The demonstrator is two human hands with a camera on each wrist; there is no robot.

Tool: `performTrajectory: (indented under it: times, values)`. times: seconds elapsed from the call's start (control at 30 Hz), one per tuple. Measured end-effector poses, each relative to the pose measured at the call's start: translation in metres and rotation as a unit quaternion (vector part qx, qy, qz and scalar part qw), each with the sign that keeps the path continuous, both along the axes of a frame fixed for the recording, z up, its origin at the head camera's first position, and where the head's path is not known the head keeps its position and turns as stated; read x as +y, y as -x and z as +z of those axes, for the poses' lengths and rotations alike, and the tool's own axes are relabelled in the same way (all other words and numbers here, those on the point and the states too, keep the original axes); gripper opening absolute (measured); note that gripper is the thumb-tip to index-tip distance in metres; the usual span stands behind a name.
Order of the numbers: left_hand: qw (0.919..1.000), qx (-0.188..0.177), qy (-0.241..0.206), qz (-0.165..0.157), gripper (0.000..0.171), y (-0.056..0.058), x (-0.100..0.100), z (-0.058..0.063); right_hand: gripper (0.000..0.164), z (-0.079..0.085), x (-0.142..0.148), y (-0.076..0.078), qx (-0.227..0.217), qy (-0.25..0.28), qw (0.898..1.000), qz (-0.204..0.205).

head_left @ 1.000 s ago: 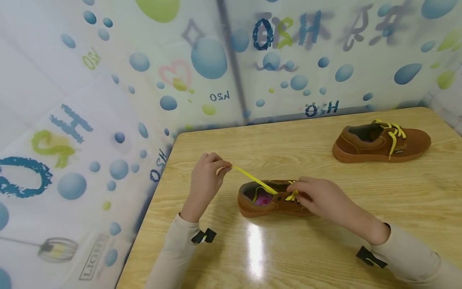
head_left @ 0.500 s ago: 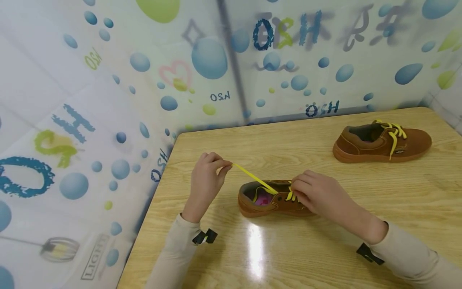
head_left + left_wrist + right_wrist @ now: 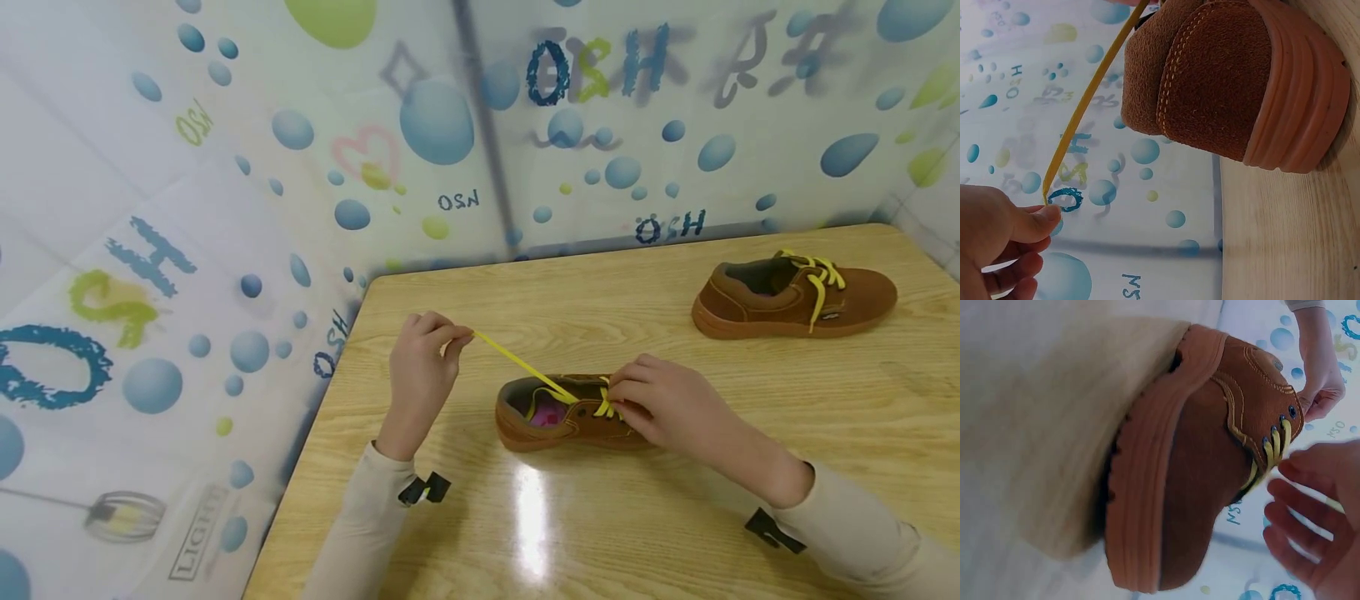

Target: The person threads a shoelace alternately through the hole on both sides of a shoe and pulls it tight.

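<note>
A brown lace-up shoe (image 3: 521,435) stands on the wooden table with its toe to the right, partly behind my right hand. My left hand (image 3: 423,375), raised left of the heel, pinches the end of a yellow shoelace (image 3: 517,362) between thumb and forefinger. That lace runs taut from the top eyelet area up to the fingertips. My right hand (image 3: 667,408) is over the front lacing, thumb and fingers curled at the yellow lace rows (image 3: 1277,439). In the left wrist view the heel (image 3: 1222,81) is close, with the lace stretched beside it.
Another brown shoe (image 3: 795,300) with yellow laces stands at the back right of the table (image 3: 600,517). A wall (image 3: 360,100) printed with blue drops borders the table behind and on the left.
My left hand has drawn slightly up and left, with the lace still taut. My right hand's fingertips have shifted a little right along the lacing. Both shoes have stayed in place.
</note>
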State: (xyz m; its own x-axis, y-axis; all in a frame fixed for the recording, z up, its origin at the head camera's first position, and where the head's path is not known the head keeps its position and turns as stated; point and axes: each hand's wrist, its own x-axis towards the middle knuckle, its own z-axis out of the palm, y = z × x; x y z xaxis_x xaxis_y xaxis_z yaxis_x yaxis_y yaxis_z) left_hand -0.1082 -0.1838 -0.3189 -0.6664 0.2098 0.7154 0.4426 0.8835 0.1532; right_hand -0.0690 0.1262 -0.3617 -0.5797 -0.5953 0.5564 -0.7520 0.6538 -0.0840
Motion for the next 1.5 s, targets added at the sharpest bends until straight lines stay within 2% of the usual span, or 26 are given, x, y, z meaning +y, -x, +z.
performTrajectory:
  times: [0.07, 0.1, 0.13, 0.23, 0.3, 0.4, 0.5, 0.6, 0.9, 1.0, 1.3, 1.4, 1.5]
  values:
    - [0.9999, 0.004, -0.008, -0.007, 0.008, 0.0, 0.0, 0.001, 0.023, -0.002, 0.002, -0.003, -0.068, 0.028, 0.997, -0.024]
    - [0.9999, 0.008, -0.01, -0.011, 0.008, 0.001, 0.0, 0.001, 0.03, -0.003, 0.002, -0.003, -0.111, 0.041, 0.992, -0.035]
    - [0.9998, 0.011, -0.012, -0.014, 0.009, 0.001, 0.0, 0.001, 0.037, -0.005, 0.003, -0.004, -0.153, 0.056, 0.986, -0.043]
    - [0.9993, 0.024, -0.016, -0.025, 0.009, 0.002, -0.001, 0.003, 0.054, -0.012, 0.004, -0.001, -0.271, 0.092, 0.957, -0.044]
    - [0.9986, 0.038, -0.02, -0.031, 0.009, 0.002, -0.001, 0.004, 0.06, -0.018, 0.003, 0.002, -0.313, 0.099, 0.944, -0.035]
    - [0.9966, 0.066, -0.026, -0.04, 0.01, 0.001, -0.002, 0.008, 0.069, -0.027, 0.001, 0.005, -0.322, 0.09, 0.942, -0.024]
    - [0.9933, 0.103, -0.03, -0.044, 0.01, 0.0, -0.004, 0.012, 0.076, -0.034, 0.0, 0.006, -0.315, 0.083, 0.945, -0.026]
    - [0.9896, 0.133, -0.034, -0.045, 0.012, -0.001, -0.006, 0.017, 0.078, -0.037, 0.001, 0.006, -0.322, 0.091, 0.942, -0.031]
    - [0.9817, 0.183, -0.036, -0.04, 0.016, -0.009, -0.011, 0.03, 0.084, -0.038, 0.001, 0.005, -0.308, 0.075, 0.948, -0.041]
    - [0.9791, 0.194, -0.039, -0.046, 0.016, -0.01, -0.011, 0.032, 0.086, -0.038, 0.001, 0.004, -0.311, 0.075, 0.946, -0.045]
    - [0.9759, 0.202, -0.025, -0.079, 0.011, -0.005, -0.009, 0.026, 0.089, -0.038, 0.002, 0.003, -0.316, 0.075, 0.945, -0.049]
    - [0.9796, 0.181, -0.009, -0.088, 0.005, -0.004, -0.007, 0.024, 0.089, -0.037, 0.001, 0.004, -0.323, 0.079, 0.942, -0.049]
    - [0.985, 0.136, 0.024, -0.104, 0.003, -0.004, -0.005, 0.021, 0.089, -0.037, 0.001, 0.004, -0.324, 0.08, 0.941, -0.049]
